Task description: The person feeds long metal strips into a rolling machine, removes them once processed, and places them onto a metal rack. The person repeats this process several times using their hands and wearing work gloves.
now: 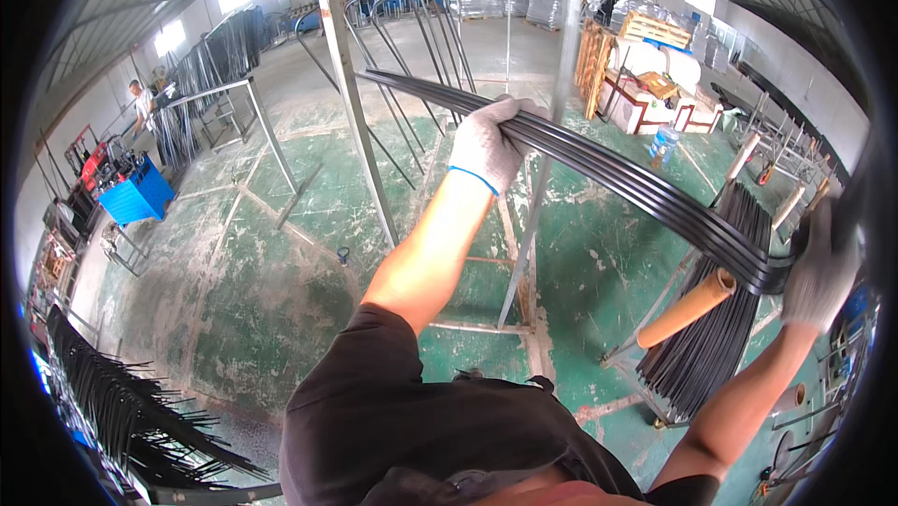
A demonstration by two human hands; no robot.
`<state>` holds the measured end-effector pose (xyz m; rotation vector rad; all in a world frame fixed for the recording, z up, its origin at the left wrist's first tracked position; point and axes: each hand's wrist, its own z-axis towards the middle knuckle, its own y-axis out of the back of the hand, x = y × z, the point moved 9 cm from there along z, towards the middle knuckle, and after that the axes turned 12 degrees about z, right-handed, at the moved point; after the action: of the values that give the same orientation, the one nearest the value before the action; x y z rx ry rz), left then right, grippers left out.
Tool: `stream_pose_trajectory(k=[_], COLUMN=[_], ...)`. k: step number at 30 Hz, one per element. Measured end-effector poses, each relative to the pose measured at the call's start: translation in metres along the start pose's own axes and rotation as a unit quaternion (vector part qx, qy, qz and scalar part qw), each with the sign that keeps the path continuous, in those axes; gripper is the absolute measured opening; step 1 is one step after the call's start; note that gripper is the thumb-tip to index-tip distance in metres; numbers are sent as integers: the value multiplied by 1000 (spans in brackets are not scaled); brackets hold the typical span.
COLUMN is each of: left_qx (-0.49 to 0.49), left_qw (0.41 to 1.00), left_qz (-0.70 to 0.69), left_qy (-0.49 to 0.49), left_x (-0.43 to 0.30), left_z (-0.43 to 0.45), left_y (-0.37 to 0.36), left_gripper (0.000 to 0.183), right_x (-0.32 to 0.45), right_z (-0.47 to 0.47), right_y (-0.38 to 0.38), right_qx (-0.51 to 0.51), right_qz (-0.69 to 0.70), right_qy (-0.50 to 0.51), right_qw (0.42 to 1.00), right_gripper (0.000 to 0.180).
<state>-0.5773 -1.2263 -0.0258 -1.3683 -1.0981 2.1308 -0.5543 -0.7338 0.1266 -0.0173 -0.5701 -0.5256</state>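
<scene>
A bundle of several black bent metal tubes (624, 187) stretches across in front of me. My left hand (491, 141), in a pale knit glove with a blue cuff edge, is closed around the bundle left of its middle. At the right, my right hand (821, 274), also gloved and slightly blurred, grips it by the curved end. The far tips of the tubes reach the upright of a steel pipe rack (358, 113). Several similar bent tubes (421, 50) hang on that rack. Below the bundle's right part, more black tubes (701, 352) hang on a stand with a brown sleeve (687, 308) on its arm.
Another rack of black tubes (140, 408) stands at the lower left. A person (144, 106) is by hanging tubes farther left, near a blue machine (137, 190). A sofa (652, 85), wooden pallets (593, 67) and a water jug (663, 145) are at the right back.
</scene>
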Motion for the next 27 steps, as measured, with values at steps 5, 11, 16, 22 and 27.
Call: stream_pose_trajectory(k=[5,11,16,22,27], left_qx=[-82,-204,-251,-277,-218], left_qw=[992,965,919,935,970], left_qz=[-95,-168,-301,-221,-97], left_qy=[-6,0,43,-28,51], left_x=[-88,-135,-131,-104,2], left_z=[80,157,181,167,136], left_y=[82,201,339,400,352], left_gripper=[17,22,27,30,32], right_x=[89,268,296,100,-222], right_z=[141,110,1,-152,-277], right_y=[-176,-335,-344,-352,-305], right_qx=[95,141,147,263,355], right_qz=[-101,-16,151,264,87], right_qy=[106,301,403,417,-118], right_qw=[985,943,891,829,923], right_gripper=[38,56,52,39,33])
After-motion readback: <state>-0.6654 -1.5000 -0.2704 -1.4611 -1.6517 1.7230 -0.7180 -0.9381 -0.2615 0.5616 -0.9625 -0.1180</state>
